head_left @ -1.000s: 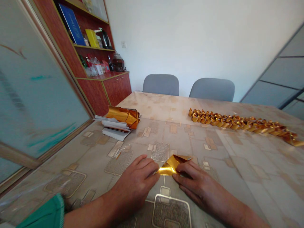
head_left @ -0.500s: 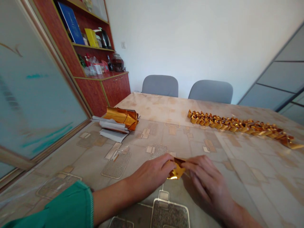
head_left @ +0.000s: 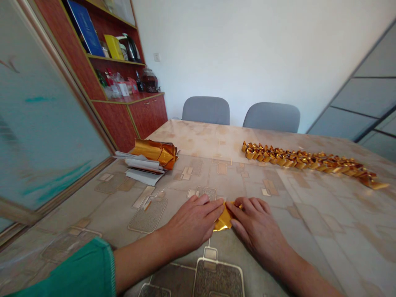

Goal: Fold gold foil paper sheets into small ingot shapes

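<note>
A small folded piece of gold foil paper [head_left: 223, 222] lies on the patterned tablecloth, low in the middle of the head view. My left hand [head_left: 194, 219] holds down its left side, fingers together and pointing right. On the opposite side, my right hand [head_left: 259, 226] grips the paper with its thumb and curled fingers, pressing it against the table. Both hands cover much of the paper, so its full shape is hidden. Gold folded pieces [head_left: 305, 159] stand packed in a long row at the right, beyond my right hand.
A bundle of gold foil sheets [head_left: 154, 152] lies at the left with grey-white paper sheets [head_left: 144, 169]. Two grey chairs [head_left: 206, 110] stand behind the table's far edge. A red-brown cabinet [head_left: 148, 117] and a sliding glass door [head_left: 46, 123] are on the left.
The gold paper, held slightly raised and partly open before, is now pressed flatter on the table. My right hand has turned palm-down over it, and the view has shifted slightly.
</note>
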The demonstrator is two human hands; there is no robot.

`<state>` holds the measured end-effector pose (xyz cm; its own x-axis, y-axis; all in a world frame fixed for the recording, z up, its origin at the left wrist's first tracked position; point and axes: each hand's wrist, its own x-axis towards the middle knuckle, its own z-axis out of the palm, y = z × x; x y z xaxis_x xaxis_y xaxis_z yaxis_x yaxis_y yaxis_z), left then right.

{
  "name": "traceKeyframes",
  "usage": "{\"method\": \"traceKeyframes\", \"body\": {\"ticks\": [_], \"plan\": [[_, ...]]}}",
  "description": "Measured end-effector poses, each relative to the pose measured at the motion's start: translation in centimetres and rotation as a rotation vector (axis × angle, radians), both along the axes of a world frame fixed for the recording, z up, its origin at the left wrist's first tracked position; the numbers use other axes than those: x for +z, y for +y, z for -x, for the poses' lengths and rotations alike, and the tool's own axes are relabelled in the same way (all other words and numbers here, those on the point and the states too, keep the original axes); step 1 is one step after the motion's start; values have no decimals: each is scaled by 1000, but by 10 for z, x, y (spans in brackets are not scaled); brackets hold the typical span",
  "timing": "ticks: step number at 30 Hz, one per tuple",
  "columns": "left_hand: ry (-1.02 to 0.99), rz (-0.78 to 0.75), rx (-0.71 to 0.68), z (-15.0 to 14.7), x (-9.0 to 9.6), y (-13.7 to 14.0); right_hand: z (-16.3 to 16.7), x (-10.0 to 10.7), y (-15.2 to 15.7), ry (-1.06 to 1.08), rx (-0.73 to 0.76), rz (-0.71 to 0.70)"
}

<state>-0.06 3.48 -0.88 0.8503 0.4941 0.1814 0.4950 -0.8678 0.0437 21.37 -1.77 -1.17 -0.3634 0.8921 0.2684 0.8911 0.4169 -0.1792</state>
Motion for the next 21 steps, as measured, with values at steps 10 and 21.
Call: {"method": "traceKeyframes", "body": {"ticks": [10, 21], "plan": [[-1, 24, 9, 0, 1, 1, -7, 6, 14, 4, -126, 0], [-244, 238, 93, -3, -3, 1, -11, 4, 45, 234, -82, 139]]}}
